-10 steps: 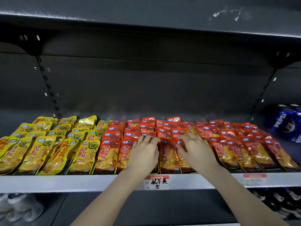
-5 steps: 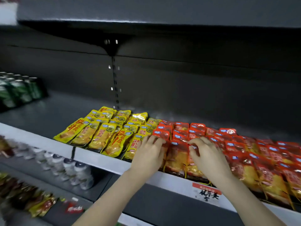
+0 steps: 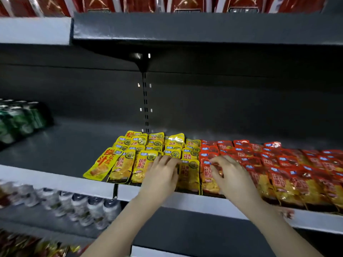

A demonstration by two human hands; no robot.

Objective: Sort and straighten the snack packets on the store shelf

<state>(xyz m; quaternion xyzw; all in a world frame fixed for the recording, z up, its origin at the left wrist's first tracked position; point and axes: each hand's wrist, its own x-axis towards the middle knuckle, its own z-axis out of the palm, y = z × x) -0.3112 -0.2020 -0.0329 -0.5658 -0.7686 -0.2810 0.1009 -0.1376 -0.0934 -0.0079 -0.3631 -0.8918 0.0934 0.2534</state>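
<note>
Flat snack packets lie in rows on a dark grey shelf (image 3: 61, 156). Yellow packets (image 3: 128, 164) fill the left block and red packets (image 3: 289, 169) run off to the right. My left hand (image 3: 161, 177) rests palm down on the front yellow packets, fingers stretched forward and touching them. My right hand (image 3: 232, 175) lies on the front red packets beside the yellow block, its fingertips bent down onto a packet top. One front yellow packet (image 3: 188, 175) shows between the two hands. The leftmost yellow packet (image 3: 101, 165) lies slanted, with a different print.
Green cans (image 3: 16, 119) stand at the far left of the same shelf, with bare shelf between them and the packets. A white price rail (image 3: 55, 182) edges the shelf front. Bottles (image 3: 83, 206) fill the shelf below. Red boxes (image 3: 130, 3) sit on the shelf above.
Both hands have slid left along the front row, from the red packets to the line between yellow and red. The view has swung left, so the green cans show.
</note>
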